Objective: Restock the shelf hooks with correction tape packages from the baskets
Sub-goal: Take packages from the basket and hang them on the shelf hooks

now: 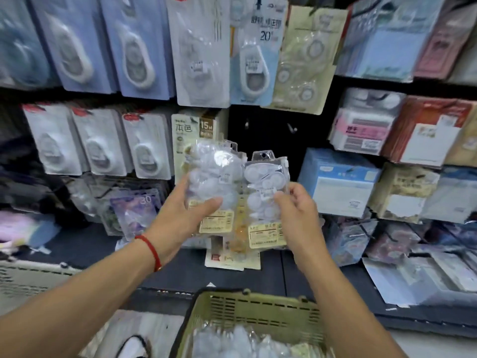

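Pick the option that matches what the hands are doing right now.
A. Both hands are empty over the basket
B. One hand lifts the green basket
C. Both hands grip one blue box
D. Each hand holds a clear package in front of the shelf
D: the left hand grips one clear package and the right hand pinches another clear package, both raised above the green basket.

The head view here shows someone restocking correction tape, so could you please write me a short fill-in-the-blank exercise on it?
1. The left hand wears a ____ wristband.
2. Each hand grips a clear package; the right hand holds the right package by its ____ edge.
3. The basket below the hands is ____ in colour.

Missing words: red; right; green
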